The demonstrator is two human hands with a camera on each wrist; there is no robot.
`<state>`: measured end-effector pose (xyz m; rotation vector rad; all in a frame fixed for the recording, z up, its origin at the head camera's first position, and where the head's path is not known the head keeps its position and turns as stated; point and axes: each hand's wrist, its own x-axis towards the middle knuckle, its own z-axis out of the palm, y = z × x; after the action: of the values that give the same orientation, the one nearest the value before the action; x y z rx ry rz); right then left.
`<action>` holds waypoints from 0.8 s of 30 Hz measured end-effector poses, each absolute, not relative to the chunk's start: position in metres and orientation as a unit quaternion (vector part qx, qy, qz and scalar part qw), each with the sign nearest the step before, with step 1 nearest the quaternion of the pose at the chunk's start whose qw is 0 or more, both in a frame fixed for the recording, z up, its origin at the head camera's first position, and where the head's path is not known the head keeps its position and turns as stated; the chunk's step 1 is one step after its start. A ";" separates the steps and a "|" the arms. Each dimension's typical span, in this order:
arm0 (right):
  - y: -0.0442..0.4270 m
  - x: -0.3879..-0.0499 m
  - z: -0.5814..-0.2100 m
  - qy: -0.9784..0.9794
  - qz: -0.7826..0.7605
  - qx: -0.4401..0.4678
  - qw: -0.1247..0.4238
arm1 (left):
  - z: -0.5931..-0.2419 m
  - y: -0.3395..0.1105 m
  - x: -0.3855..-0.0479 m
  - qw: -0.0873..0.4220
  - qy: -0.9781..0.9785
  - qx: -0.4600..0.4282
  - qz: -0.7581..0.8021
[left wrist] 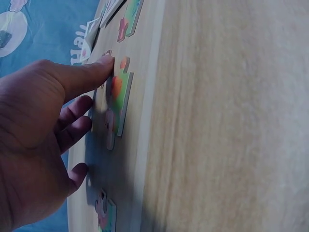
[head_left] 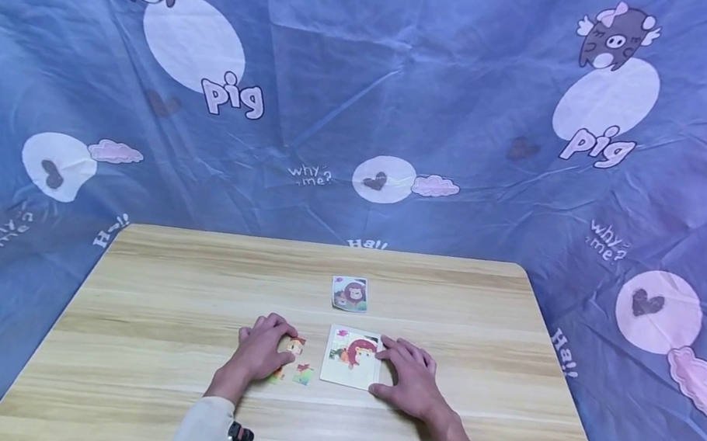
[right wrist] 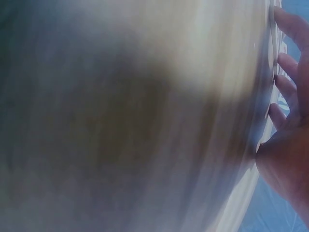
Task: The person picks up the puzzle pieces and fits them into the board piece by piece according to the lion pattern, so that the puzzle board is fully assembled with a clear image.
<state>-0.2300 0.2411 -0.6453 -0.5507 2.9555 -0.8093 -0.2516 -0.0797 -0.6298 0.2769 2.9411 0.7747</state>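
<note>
A partly filled lion puzzle board [head_left: 337, 373] lies flat on the table. My right hand [head_left: 413, 382] grips its right side, with the thumb by the lower corner and fingers at the upper part. To the board's left, the thumb and index finger of my left hand [head_left: 261, 350] pinch the edges of a puzzle piece [head_left: 296, 347]. Another piece [head_left: 302, 375] lies below it, near the board. In the left wrist view a green and orange piece [left wrist: 121, 99] lies beside the thumb of my left hand [left wrist: 43, 106]. The right wrist view shows my right hand [right wrist: 289, 116] at its edge.
A lion picture card [head_left: 350, 293] lies behind the board on the wooden table [head_left: 186, 286]. Another piece [left wrist: 107, 215] shows at the bottom of the left wrist view. A blue patterned cloth [head_left: 329, 74] hangs around the table's back and sides.
</note>
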 end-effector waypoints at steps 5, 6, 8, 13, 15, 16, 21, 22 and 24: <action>0.242 -0.230 -0.648 0.949 -0.260 -0.175 0.014 | -0.631 -0.080 -0.251 0.038 0.962 0.092 0.253; 0.242 -0.230 -0.648 0.950 -0.259 -0.175 0.016 | -0.631 -0.080 -0.251 0.039 0.963 0.091 0.252; 0.241 -0.231 -0.649 0.950 -0.259 -0.175 0.016 | -0.632 -0.080 -0.250 0.040 0.963 0.091 0.252; 0.241 -0.231 -0.650 0.949 -0.261 -0.179 0.012 | -0.632 -0.083 -0.248 0.046 0.961 0.088 0.258; 0.240 -0.231 -0.650 0.948 -0.261 -0.180 0.009 | -0.631 -0.086 -0.246 0.046 0.959 0.085 0.265; 0.240 -0.231 -0.649 0.948 -0.261 -0.180 0.009 | -0.630 -0.087 -0.245 0.046 0.959 0.084 0.267; 0.241 -0.230 -0.648 0.949 -0.261 -0.176 0.021 | -0.629 -0.095 -0.241 0.046 0.959 0.085 0.267; 0.242 -0.230 -0.648 0.949 -0.262 -0.175 0.023 | -0.630 -0.096 -0.240 0.046 0.959 0.086 0.265; 0.242 -0.230 -0.647 0.949 -0.262 -0.175 0.025 | -0.630 -0.097 -0.239 0.046 0.959 0.086 0.265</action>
<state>-0.2296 0.2422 -0.6472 -0.5398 2.9340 -0.8094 -0.2393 -0.0973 -0.6298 0.2633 2.9276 0.8090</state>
